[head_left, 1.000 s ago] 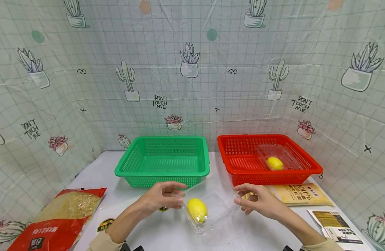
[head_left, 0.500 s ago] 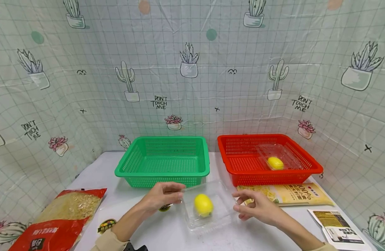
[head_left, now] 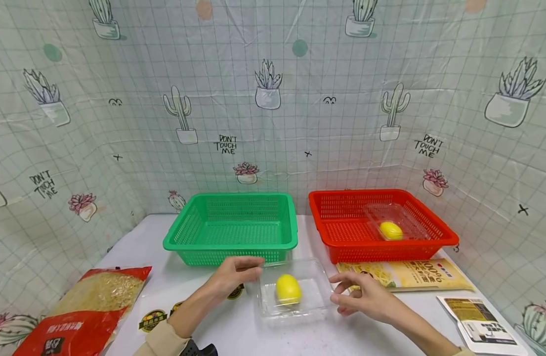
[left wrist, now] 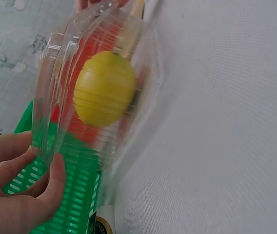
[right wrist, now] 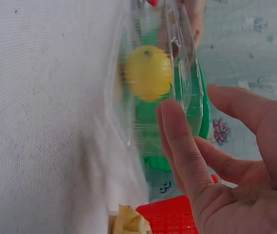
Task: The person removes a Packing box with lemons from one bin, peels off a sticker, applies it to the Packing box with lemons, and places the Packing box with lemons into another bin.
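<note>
A clear plastic clamshell box (head_left: 315,291) with a yellow lemon (head_left: 288,289) inside is at the front middle, slightly above the white table. My left hand (head_left: 237,274) pinches its left edge between thumb and fingers, plain in the left wrist view, where the lemon (left wrist: 105,88) shows through the ribbed plastic. On the other side my right hand (head_left: 363,296) is spread, thumb and fingers apart. In the right wrist view one fingertip of the right hand (right wrist: 236,161) overlaps the box (right wrist: 143,124); whether it touches I cannot tell.
Behind stand a green basket (head_left: 230,247) and a red basket (head_left: 388,252), the red one holding another clear box (head_left: 408,225) with a lemon (head_left: 390,231). A yellow pasta packet (head_left: 426,275) and white-gold pouch (head_left: 479,324) lie right; a red bag (head_left: 55,329) and round labels (head_left: 152,320) left.
The clamshell box has turned from tilted to nearly level, and the lemon has shifted right and slightly up in the head view. The right hand has moved slightly down from its edge.
</note>
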Motion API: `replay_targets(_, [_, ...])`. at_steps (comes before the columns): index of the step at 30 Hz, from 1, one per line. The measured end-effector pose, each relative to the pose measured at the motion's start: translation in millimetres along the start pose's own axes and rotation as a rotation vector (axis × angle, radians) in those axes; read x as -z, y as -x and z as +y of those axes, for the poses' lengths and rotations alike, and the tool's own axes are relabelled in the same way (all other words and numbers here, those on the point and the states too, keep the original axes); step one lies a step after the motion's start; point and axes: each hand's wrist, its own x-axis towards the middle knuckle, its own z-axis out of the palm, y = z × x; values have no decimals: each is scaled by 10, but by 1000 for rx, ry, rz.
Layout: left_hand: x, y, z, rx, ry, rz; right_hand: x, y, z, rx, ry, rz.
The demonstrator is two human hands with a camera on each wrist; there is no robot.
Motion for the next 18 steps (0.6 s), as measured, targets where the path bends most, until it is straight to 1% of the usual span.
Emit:
replay_targets(3, [-20, -24, -2, -9, -2, 13, 5, 6, -13, -4, 0, -9])
replay_targets(6, [-40, -41, 2, -8, -1, 28, 6, 7, -32, -5, 40, -2])
replay_targets(10, [-59, -56, 8, -6, -7, 36, -4, -16, -52, -7, 156, 56])
replay_targets(13, [-70, -62, 14, -11, -22, 29, -19, -45, -49, -6, 221, 108])
replay_targets(16, [-84, -70, 17, -10, -37, 23, -34, -70, -36, 3, 260, 135])
replay_targets(18, [-92, -74, 17, -6, -42, 24, -37, -81, -33, 12, 270, 132])
